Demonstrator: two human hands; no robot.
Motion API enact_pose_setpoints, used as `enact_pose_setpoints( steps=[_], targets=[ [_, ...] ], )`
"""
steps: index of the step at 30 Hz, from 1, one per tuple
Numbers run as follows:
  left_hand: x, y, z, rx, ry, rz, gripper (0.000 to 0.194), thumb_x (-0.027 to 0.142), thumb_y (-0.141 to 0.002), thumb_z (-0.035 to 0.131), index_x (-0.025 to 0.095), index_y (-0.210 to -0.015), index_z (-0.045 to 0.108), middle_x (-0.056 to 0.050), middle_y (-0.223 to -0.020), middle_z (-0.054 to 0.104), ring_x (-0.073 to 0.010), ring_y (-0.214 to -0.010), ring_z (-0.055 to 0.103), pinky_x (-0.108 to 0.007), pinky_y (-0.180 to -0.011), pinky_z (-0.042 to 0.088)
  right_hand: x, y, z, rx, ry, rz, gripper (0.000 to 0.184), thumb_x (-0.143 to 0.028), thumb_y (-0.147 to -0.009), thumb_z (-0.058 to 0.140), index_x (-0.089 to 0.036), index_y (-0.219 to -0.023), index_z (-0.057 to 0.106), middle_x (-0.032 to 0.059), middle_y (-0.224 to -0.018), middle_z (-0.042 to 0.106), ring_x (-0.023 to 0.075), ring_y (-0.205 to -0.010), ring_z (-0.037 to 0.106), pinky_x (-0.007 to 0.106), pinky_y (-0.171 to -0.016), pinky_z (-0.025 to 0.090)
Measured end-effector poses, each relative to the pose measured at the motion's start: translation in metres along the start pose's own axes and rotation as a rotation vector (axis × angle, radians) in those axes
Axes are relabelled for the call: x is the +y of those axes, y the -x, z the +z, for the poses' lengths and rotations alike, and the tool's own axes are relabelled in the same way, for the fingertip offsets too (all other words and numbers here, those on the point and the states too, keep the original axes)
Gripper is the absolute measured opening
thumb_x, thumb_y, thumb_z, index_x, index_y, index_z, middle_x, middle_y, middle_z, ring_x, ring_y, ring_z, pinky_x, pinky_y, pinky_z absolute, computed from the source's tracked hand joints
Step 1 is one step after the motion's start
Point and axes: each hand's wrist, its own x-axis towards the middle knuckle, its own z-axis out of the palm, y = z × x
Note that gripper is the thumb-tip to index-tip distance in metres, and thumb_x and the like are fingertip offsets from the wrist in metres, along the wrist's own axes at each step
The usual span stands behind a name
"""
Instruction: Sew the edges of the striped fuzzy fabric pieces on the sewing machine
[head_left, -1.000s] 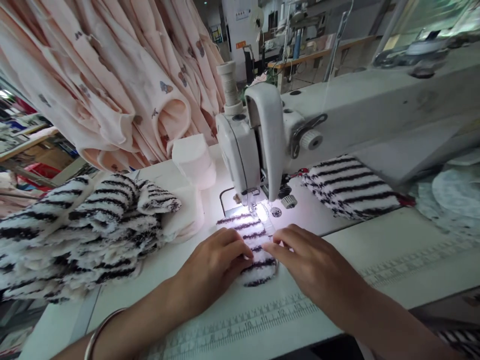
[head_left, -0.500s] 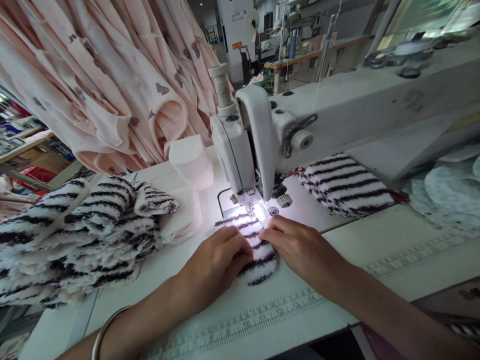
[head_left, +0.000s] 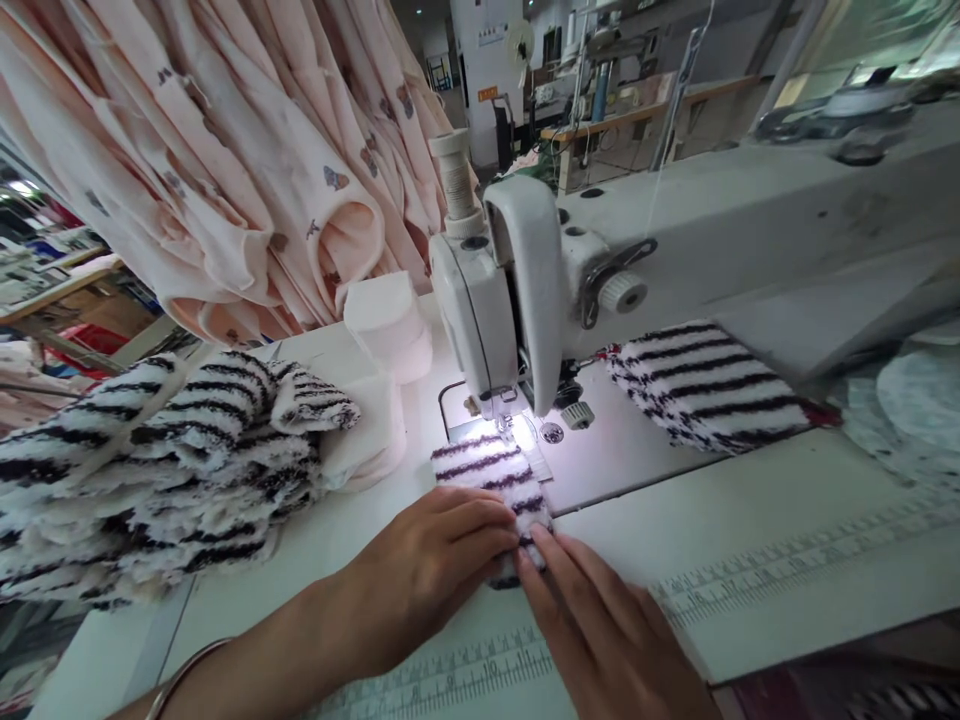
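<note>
A small striped plush fabric piece [head_left: 480, 462], white with dark bands, lies under the lit presser foot [head_left: 504, 425] of a white sewing machine [head_left: 480, 320]. My left hand [head_left: 431, 560] rests across its lower left part, fingers stretched out and pressing on the pile. At the lower right edge of the piece, the fingertips of my right hand [head_left: 600, 620] lie on the cloth, fingers extended and slightly apart. The fingertips of both hands nearly meet. My hands cover much of the near end of the piece, and the left thumb is hidden.
On the left is a heap of striped plush pieces [head_left: 202, 480], beside stacked pale pink pads [head_left: 386, 325]. A striped stack [head_left: 705, 385] lies right of the needle. Pink garments [head_left: 285, 170] hang behind. A printed ruler [head_left: 480, 670] runs along the table's front.
My right hand has moved back from near the presser foot to the near end of the piece, its fingers straightening from a pinch. My left hand has slid slightly nearer and flattened.
</note>
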Motion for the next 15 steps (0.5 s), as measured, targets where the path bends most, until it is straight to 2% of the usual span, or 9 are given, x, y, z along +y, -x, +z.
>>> enact_pose_setpoints(
  steps=[6,10,15],
  targets=[
    [-0.004,0.004,0.0,-0.007,-0.038,0.025,0.021,0.014,-0.09,0.048,0.013,-0.108,0.059,-0.009,-0.112,0.064,-0.0172,-0.11,0.055,-0.032,-0.095,0.049,-0.005,-0.003,0.01,0.099,0.066,0.011,0.035,-0.014,-0.092,0.032,-0.021,-0.108,0.063,0.0053,-0.117,0.061,0.0193,-0.106,0.055,0.031,-0.072,0.038],
    [-0.009,0.001,-0.002,-0.019,-0.024,0.022,0.022,0.014,-0.091,0.047,0.012,-0.11,0.058,-0.01,-0.112,0.063,-0.0174,-0.11,0.056,-0.033,-0.095,0.049,0.0,-0.012,0.014,0.136,0.063,0.009,0.035,-0.014,-0.092,0.031,-0.021,-0.103,0.064,0.0045,-0.115,0.062,0.0184,-0.104,0.056,0.03,-0.074,0.038],
    [-0.023,-0.003,-0.002,0.039,-0.015,0.027,0.021,0.012,-0.09,0.048,0.012,-0.11,0.057,-0.011,-0.111,0.063,-0.018,-0.11,0.056,-0.033,-0.094,0.049,0.006,-0.027,0.017,0.097,0.004,0.024,0.038,-0.012,-0.092,0.028,-0.021,-0.104,0.063,0.0049,-0.118,0.061,0.02,-0.108,0.054,0.033,-0.076,0.038]
  ],
)
